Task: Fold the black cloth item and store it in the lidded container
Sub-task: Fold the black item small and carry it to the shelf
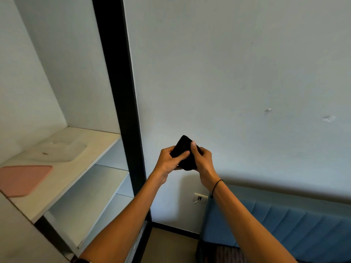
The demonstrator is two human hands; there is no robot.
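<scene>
Head view. Both hands are raised in front of a pale wall (237,73), clear of any surface, and grasp between them a black cloth item (185,151) that is already gathered into a small, compact bundle. The left hand (168,162) closes on the bundle's left side, its thumb lying across the front of the fabric. The right hand (204,160) closes on the right side, its thumb pressed upright against the upper front; a thin dark cord (216,186) circles the right wrist. The top of the bundle stands out above the fingers; its lower edge shows between the two palms.

To the left, beyond a dark vertical frame post (121,92), a pale shelf (79,175) carries two things. A clear, shallow container (57,150) rests toward the back of the shelf. A flat pink lid (22,180) lies apart from it, nearer the shelf's front left edge. The cloth is well apart from both.

At lower right stands a blue padded headboard (284,224), with a wall socket (199,198) just beside its left edge.
</scene>
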